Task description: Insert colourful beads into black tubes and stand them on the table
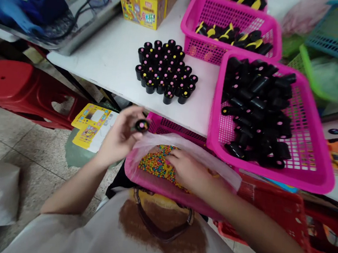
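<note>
Between the thumb and fingers of my left hand (121, 137) is a small black cup (141, 125), its opening facing up with coloured bits inside. My right hand (187, 168) reaches into a heap of small multicoloured beads (156, 163), fingers curled and their tips down among them; what they pinch is hard to make out. The beads lie in clear plastic lining a pink basket (134, 171) at my lap. Ahead on the white table (115, 64) stands a cluster of black cups (162, 71) with pink and yellow dots at their tops.
A pink basket (323, 167) of black cups stands at the right. Behind it, another pink basket (193, 40) holds black pieces with yellow strips. Yellow boxes (142, 9) are stacked at the back. A metal tray (86, 25) and red stool (7, 81) are left.
</note>
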Motion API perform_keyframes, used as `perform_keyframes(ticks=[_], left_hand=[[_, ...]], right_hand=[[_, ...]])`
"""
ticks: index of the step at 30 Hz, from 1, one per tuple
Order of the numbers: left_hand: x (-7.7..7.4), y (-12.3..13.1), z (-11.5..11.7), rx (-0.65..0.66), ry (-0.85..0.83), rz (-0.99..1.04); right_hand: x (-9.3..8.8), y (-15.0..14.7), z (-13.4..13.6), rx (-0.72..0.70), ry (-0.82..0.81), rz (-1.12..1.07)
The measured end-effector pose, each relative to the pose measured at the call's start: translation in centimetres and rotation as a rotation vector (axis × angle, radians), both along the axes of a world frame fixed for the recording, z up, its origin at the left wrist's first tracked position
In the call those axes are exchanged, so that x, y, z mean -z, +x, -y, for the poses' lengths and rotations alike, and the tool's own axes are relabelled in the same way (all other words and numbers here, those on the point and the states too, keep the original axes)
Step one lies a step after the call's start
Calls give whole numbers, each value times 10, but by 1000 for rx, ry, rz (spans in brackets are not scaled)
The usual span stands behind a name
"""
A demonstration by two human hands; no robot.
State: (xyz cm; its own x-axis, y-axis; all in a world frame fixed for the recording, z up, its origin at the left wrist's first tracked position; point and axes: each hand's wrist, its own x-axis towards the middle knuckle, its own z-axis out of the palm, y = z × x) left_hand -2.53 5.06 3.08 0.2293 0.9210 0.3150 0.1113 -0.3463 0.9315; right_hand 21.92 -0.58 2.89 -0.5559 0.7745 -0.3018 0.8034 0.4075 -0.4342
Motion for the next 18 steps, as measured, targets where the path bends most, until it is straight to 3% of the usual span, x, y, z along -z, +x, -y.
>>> perform_keyframes(ticks=[4,8,15,18], left_hand=[[9,7,-58,-317,87,-285],[16,14,-92,-424,96,-383],[21,11,-110,-434,126,-416],[3,19,-102,-536,293,-461]], right_hand=[[16,-34,-4,-122,-67,236],[21,-54,-3,-180,-57,278],[46,-74,-18,-260,-45,175],[56,-78,-26,-295,-61,110]])
